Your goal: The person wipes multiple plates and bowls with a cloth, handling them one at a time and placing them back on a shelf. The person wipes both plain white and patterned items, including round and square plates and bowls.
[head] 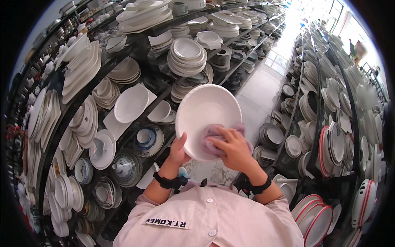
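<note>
My left hand [179, 149] grips the lower left rim of a round white dish [206, 108], thumb over the edge, its other fingers hidden beneath. The dish is tilted so that its inside faces the camera. With my right hand [231, 145] I press a crumpled pinkish cloth [213, 140] against the lower right of the dish's inner surface. Part of the cloth hangs over the rim on the right. Black bands circle both wrists.
Dark shelving on the left holds stacked round white plates [186, 58], square white plates [83, 68] and blue-patterned bowls [83, 171]. Red-rimmed oval plates [318, 220] stand at the lower right. A tiled aisle floor [256, 89] runs between the shelves.
</note>
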Demonstrator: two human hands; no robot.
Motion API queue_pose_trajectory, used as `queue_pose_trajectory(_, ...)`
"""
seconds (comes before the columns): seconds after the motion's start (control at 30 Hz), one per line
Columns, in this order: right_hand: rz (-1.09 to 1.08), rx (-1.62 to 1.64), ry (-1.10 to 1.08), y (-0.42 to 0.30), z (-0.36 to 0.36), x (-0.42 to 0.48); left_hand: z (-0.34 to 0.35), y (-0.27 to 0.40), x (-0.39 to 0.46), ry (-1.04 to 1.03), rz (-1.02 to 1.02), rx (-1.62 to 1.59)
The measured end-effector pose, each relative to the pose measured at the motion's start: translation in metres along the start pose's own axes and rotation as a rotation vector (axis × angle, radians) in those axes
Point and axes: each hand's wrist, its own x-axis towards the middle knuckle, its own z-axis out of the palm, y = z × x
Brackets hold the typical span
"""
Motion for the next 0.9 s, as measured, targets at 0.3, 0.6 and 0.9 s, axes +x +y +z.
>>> queue_pose_trajectory(0.3,0.515,1.351,0.545,0.043,0.001,-0.023,-0.046,0.030,-0.013,-0.065,-0.101,-0.387)
queue_pose_trajectory(0.6,0.711,1.410,0.470,0.033,0.014,-0.005,-0.034,0.046,0.006,-0.060,-0.097,-0.265)
queue_pose_trajectory(0.9,0.720,1.681,0.648,0.022,0.049,0.000,0.009,0.024,0.029,0.050,0.145,-0.218)
